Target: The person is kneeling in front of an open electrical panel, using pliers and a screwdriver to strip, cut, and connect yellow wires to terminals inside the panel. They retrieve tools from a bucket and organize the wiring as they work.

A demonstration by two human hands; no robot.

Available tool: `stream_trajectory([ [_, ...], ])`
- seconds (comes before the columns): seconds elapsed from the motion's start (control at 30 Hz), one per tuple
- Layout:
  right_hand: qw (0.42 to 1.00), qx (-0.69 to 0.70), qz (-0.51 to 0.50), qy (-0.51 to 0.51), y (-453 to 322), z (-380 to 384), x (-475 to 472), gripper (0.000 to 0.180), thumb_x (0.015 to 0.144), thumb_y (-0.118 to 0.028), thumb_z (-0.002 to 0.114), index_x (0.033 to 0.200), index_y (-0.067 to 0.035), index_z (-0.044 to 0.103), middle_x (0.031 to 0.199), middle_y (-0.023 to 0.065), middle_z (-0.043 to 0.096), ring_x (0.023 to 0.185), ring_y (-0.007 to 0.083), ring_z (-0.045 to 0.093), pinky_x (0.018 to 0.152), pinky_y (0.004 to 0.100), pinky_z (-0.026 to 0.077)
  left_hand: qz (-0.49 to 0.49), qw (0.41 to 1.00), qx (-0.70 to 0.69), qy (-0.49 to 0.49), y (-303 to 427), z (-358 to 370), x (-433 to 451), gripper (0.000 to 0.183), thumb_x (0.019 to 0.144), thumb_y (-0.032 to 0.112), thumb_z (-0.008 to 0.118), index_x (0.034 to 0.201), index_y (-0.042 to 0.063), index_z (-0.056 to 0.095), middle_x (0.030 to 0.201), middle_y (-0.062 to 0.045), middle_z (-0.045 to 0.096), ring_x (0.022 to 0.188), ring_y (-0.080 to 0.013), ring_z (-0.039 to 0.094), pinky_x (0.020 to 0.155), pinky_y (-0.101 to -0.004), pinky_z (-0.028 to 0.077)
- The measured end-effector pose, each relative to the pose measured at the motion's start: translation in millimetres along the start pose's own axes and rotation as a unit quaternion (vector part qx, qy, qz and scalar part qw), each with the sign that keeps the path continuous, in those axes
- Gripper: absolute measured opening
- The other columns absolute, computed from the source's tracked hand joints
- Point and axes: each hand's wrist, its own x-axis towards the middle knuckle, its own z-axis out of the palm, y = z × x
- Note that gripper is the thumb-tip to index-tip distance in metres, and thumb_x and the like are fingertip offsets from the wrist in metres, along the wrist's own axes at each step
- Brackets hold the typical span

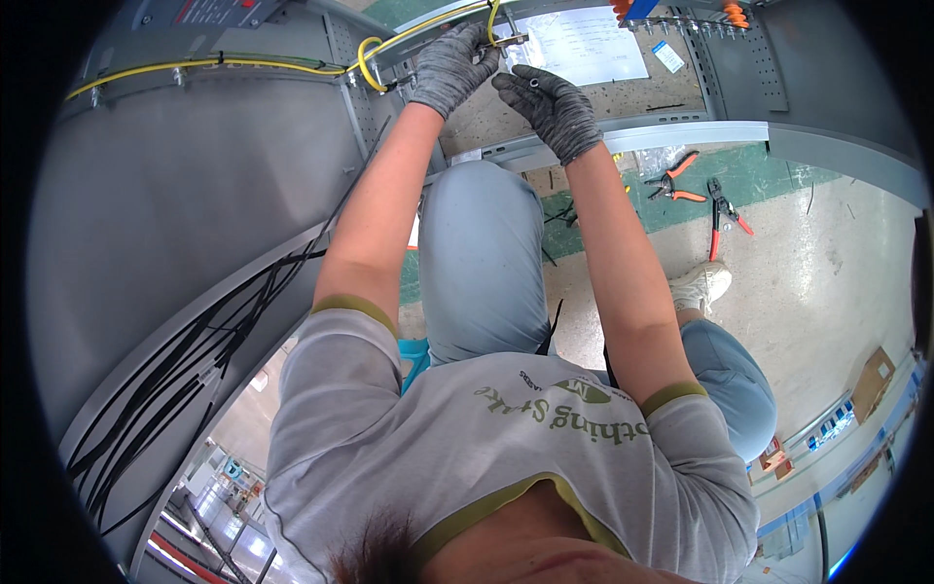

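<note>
My left hand, in a grey knit glove, has its fingertips closed at a small metal bar inside a grey metal cabinet. The end of a yellow wire comes down to that bar. Just right of it, apart from the left hand, is my right hand, gloved alike, with the fingers bent. A small ring-shaped metal piece, a nut or washer, shows at its fingers. A looped yellow cable is at the cabinet post, left of my left hand.
Behind my hands lie a printed sheet and a small labelled packet. Orange insulators sit at upper right. Orange-handled pliers and red-handled crimping pliers lie on the floor. Black cables hang along the left panel.
</note>
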Motion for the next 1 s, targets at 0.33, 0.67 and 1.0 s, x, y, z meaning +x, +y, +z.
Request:
stream_trajectory([
  [0.33,0.981,-0.184,-0.048,0.045,3,11,9,0.025,0.092,-0.012,0.047,0.110,0.005,0.048,0.092,0.0200,0.063,0.081,0.0263,0.065,0.069,0.0316,0.056,-0.008,1.000,-0.004,-0.020,3,-3,1,0.028,0.076,0.035,0.061,0.096,0.016,0.063,0.089,-0.008,0.064,0.086,-0.0271,0.061,0.075,-0.0393,0.049],
  [0.67,0.966,-0.185,-0.125,0.134,17,11,29,0.016,0.086,-0.007,0.057,0.099,0.002,0.053,0.083,0.0148,0.063,0.066,0.0196,0.064,0.056,0.0278,0.055,0.002,1.000,0.020,0.002,-3,4,2,0.034,0.076,0.040,0.063,0.098,0.013,0.060,0.090,-0.010,0.065,0.084,-0.0274,0.062,0.074,-0.0389,0.050],
  [1.0,0.946,-0.207,-0.224,0.108,26,12,43,0.012,0.079,0.000,0.062,0.089,0.004,0.056,0.077,0.0116,0.061,0.060,0.0178,0.062,0.054,0.0275,0.055,0.016,1.000,0.015,0.005,-3,3,2,0.034,0.077,0.040,0.064,0.098,0.014,0.061,0.088,-0.009,0.065,0.080,-0.0263,0.063,0.071,-0.0377,0.050],
])
